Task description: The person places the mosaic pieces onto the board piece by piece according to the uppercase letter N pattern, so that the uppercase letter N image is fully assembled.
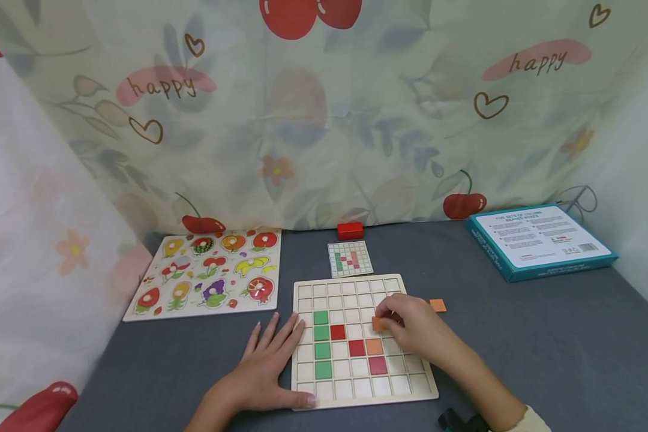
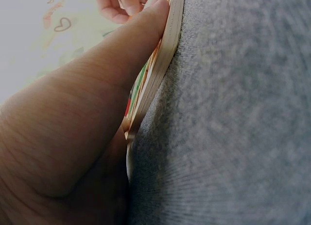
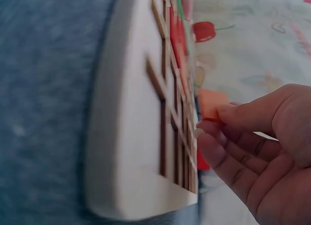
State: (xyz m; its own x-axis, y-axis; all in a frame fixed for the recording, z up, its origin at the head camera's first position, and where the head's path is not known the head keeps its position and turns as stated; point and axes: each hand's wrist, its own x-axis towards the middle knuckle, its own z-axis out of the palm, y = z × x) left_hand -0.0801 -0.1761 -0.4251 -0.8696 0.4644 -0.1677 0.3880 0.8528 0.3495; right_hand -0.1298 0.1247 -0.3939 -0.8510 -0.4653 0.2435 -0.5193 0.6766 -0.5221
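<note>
A wooden grid board (image 1: 364, 389) lies on the grey cloth, with green tiles (image 1: 322, 350) in one column and red tiles (image 1: 356, 348) stepping down to the right. One orange tile (image 1: 374, 346) sits in a cell of the board. My right hand (image 1: 410, 321) pinches another orange tile (image 3: 212, 102) between thumb and fingers, close over the cell above that one. Spread flat at the board's left edge, my left hand (image 1: 267, 372) rests with fingertips and thumb on the rim. A spare orange tile (image 1: 437, 305) lies right of the board.
Behind the board lie a small pattern card (image 1: 351, 258) and a red block (image 1: 350, 231). A fruit puzzle board (image 1: 205, 273) is at the left, a blue box (image 1: 542, 240) at the back right. A black object (image 1: 461, 421) shows by the right forearm.
</note>
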